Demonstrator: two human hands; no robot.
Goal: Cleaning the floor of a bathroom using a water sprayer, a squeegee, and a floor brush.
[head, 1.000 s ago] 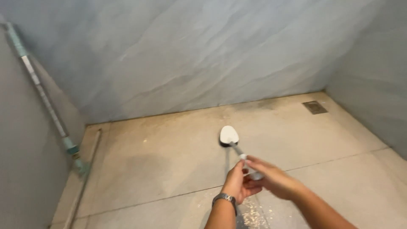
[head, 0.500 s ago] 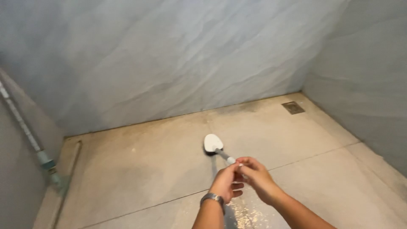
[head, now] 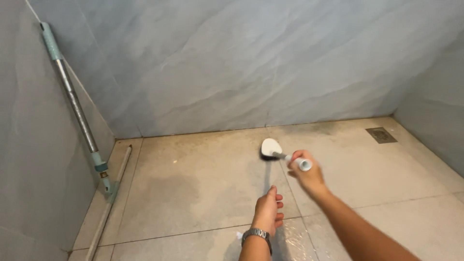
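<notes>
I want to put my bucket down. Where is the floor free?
Free: the wide tiles between the long pole leaning at the left wall and the brush, and the stretch from the right hand to the drain. Crowded: around the brush, both hands, left hand included.

Soft even light, faint shadows, slight motion blur, wide-angle edge distortion.

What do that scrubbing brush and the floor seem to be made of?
Brush: probably plastic; the smooth white back and handle have a slight gloss, with dark bristles underneath. Floor: looks like matte beige ceramic or stone tile, given the large slabs with thin grout lines.
</notes>
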